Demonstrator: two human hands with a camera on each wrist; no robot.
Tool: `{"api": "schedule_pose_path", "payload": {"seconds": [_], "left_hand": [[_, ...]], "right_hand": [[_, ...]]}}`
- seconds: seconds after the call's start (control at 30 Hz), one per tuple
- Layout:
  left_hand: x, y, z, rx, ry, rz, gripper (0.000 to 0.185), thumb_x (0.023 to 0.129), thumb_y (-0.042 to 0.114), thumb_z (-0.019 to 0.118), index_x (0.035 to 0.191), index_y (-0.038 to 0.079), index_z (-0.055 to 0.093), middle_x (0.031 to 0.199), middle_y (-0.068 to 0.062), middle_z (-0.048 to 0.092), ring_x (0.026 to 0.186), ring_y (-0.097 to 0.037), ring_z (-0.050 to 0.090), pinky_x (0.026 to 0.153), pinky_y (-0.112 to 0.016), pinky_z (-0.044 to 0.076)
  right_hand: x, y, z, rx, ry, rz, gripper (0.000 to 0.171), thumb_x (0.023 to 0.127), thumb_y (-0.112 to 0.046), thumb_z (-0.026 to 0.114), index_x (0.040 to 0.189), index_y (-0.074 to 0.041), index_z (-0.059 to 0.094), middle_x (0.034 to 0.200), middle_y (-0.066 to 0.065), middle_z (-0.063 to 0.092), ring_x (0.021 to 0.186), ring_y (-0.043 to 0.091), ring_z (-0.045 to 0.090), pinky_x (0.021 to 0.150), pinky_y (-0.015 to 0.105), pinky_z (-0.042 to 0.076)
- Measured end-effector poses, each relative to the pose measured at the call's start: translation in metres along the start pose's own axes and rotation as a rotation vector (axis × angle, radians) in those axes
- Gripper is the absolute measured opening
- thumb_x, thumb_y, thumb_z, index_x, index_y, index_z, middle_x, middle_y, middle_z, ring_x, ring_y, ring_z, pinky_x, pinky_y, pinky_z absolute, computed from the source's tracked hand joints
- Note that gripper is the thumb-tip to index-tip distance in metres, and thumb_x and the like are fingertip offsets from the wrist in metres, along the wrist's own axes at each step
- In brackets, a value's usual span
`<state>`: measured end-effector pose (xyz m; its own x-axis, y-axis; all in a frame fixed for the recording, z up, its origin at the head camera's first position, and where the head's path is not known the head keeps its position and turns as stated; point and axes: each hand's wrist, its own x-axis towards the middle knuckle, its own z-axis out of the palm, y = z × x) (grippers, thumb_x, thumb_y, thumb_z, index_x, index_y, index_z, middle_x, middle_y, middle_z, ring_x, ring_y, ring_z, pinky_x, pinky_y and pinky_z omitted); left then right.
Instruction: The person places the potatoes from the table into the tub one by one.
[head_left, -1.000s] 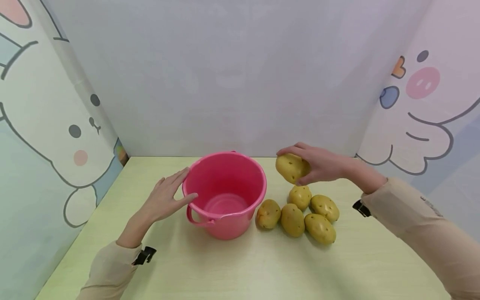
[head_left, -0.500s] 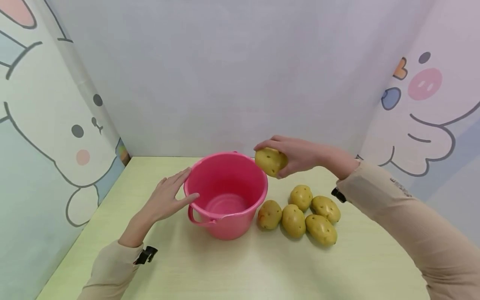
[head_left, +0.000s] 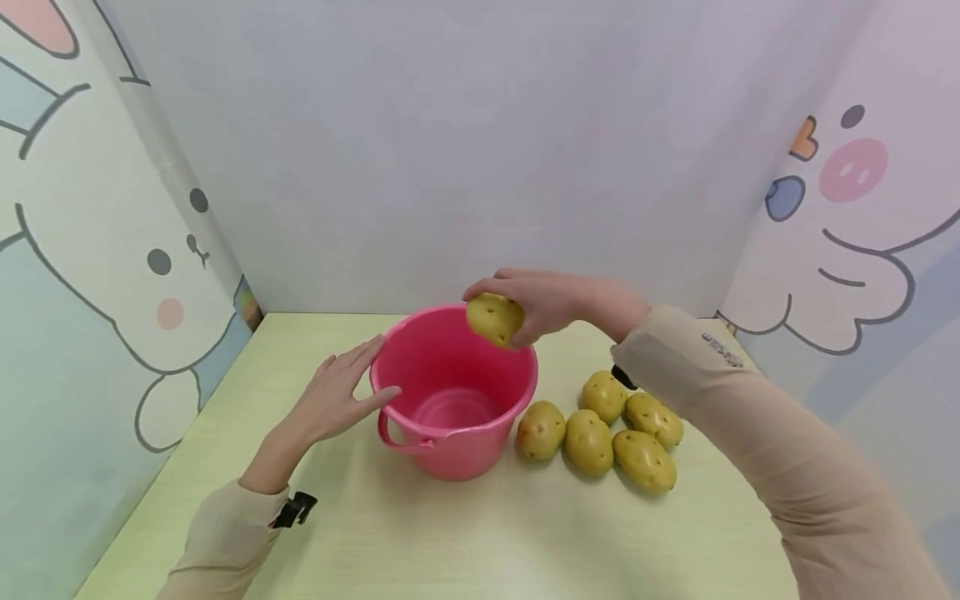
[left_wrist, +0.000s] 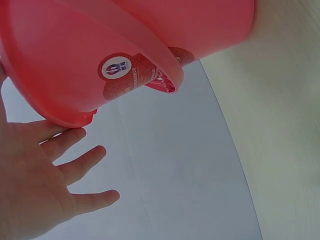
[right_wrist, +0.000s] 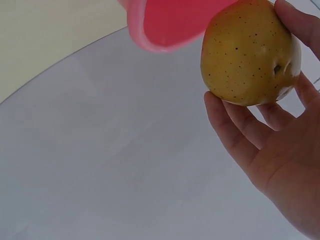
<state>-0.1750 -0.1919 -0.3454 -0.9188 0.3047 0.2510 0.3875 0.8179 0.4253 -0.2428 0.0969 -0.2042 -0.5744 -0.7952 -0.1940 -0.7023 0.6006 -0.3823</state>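
A pink bucket (head_left: 457,454) stands upright on the table, its inside visible with nothing in it. My left hand (head_left: 337,396) rests at the bucket's left rim with fingers extended; in the left wrist view the fingers (left_wrist: 80,167) are spread and fairly straight beside the rim. My right hand (head_left: 551,302) holds a yellow-brown potato (head_left: 495,320) above the bucket's back right rim. Thumb and fingertips grip this potato from opposite sides in the right wrist view. Several more potatoes (head_left: 588,442) lie together on the table, right of the bucket.
The bucket's handle (head_left: 408,446) hangs down at its front left. Behind the pale table (head_left: 450,542) rises a plain light wall (head_left: 480,150). Cartoon-printed panels flank both sides, a rabbit (head_left: 112,225) on the left and a pig (head_left: 855,171) on the right.
My right hand has carried the potato leftward, from above the other potatoes to over the bucket's rim. The left hand has stayed at the rim.
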Motion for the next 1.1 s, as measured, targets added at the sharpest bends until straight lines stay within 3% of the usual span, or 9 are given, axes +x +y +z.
{"api": "schedule_pose_path", "payload": {"seconds": [0.3,0.5,1.1], "left_hand": [[0.000,-0.001,0.001,0.019,0.000,0.014,0.080,0.078,0.049,0.058,0.139,0.007,0.027,0.136,-0.012,0.033,0.121,-0.031,0.030,0.094,-0.061,0.016],[0.000,0.000,0.001,0.003,-0.003,0.004,0.079,0.078,0.047,0.060,0.139,0.009,0.026,0.136,-0.012,0.033,0.121,-0.031,0.030,0.094,-0.061,0.016],[-0.001,0.000,0.002,-0.011,0.001,0.008,0.078,0.079,0.046,0.059,0.139,0.008,0.026,0.136,-0.011,0.033,0.122,-0.030,0.030,0.094,-0.060,0.017]], "right_hand": [[0.031,-0.015,0.006,-0.008,-0.075,0.046,0.076,0.065,-0.013,0.077,0.129,-0.026,0.038,0.112,-0.002,0.042,0.101,0.014,0.040,0.066,0.022,0.048],[0.048,-0.021,0.011,-0.018,-0.115,0.115,0.079,0.062,-0.015,0.079,0.128,-0.029,0.037,0.113,-0.004,0.041,0.101,0.013,0.039,0.064,0.020,0.048],[0.080,-0.024,0.029,0.056,-0.137,0.296,0.084,0.056,-0.020,0.083,0.126,-0.035,0.039,0.109,-0.006,0.042,0.097,0.016,0.041,0.056,0.025,0.050]]}}
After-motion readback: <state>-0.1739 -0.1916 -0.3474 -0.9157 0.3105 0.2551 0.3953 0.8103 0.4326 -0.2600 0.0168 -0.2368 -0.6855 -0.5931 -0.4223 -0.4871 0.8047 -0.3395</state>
